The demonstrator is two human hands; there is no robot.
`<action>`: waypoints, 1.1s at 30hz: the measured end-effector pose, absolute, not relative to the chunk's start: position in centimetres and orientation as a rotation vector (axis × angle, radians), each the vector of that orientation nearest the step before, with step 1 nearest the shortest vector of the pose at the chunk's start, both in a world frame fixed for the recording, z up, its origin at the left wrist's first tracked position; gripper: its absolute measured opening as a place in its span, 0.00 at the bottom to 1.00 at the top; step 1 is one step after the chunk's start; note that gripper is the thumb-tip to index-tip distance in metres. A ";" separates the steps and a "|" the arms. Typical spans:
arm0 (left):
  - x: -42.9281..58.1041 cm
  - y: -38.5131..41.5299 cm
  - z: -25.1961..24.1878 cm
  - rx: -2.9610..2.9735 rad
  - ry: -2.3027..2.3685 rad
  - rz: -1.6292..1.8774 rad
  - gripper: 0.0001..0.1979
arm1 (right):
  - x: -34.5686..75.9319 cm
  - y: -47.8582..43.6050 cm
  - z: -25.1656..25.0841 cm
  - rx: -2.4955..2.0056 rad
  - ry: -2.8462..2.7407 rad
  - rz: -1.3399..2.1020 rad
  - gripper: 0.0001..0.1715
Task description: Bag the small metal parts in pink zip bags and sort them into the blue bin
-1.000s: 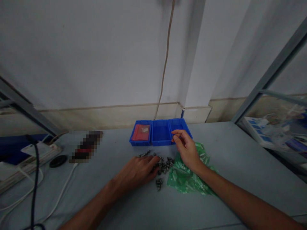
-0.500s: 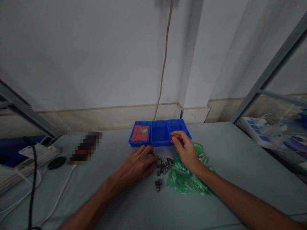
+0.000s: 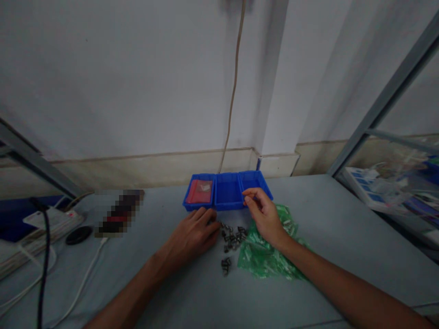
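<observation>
My left hand (image 3: 194,234) lies palm down on the grey desk (image 3: 343,237), fingers loosely curled with their tips at the left edge of a small heap of dark metal parts (image 3: 233,235); whether a part is caught under the fingertips I cannot tell, since the hand hides that spot. The heap sits in the middle of the desk between my two hands, and a couple of stray parts (image 3: 225,265) lie just nearer to me, apart from the rest. My right hand (image 3: 264,214) is raised over the far edge of a crumpled green plastic bag (image 3: 270,258), thumb and forefinger drawn together at the front wall of the rightmost of three blue bins (image 3: 228,192); it looks like a pinch, but anything held there is too small to make out. The bins stand side by side against the far edge of the desk, touching one another, and the left one holds a red packet (image 3: 199,191) with something pale on top. The green bag lies just right of the heap, under my right wrist. Off to the left are a black round disc (image 3: 78,235), a white cable (image 3: 85,274) and a power strip (image 3: 51,219).
</observation>
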State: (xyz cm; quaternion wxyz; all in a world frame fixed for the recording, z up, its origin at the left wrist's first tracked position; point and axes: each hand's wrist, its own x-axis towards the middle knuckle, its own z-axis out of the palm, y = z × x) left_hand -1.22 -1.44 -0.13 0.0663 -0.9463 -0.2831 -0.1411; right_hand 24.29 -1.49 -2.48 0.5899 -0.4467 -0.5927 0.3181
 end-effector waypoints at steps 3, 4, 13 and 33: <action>-1.3 -1.5 0.0 -2.845 -0.863 -0.428 0.05 | 24.3 -1.5 -2.5 -1.051 -1.376 0.753 0.12; -1.2 -1.5 0.0 -2.848 -0.870 -0.432 0.05 | 24.3 -1.5 -2.5 -1.051 -1.377 0.753 0.12; -0.7 -1.9 -0.5 -2.854 -0.974 -0.516 0.08 | 24.2 -1.5 -2.5 -1.042 -1.382 0.742 0.12; 0.0 -1.9 -1.1 -2.716 -1.090 -0.419 0.08 | 23.9 -2.2 -1.7 -0.984 -1.431 0.897 0.14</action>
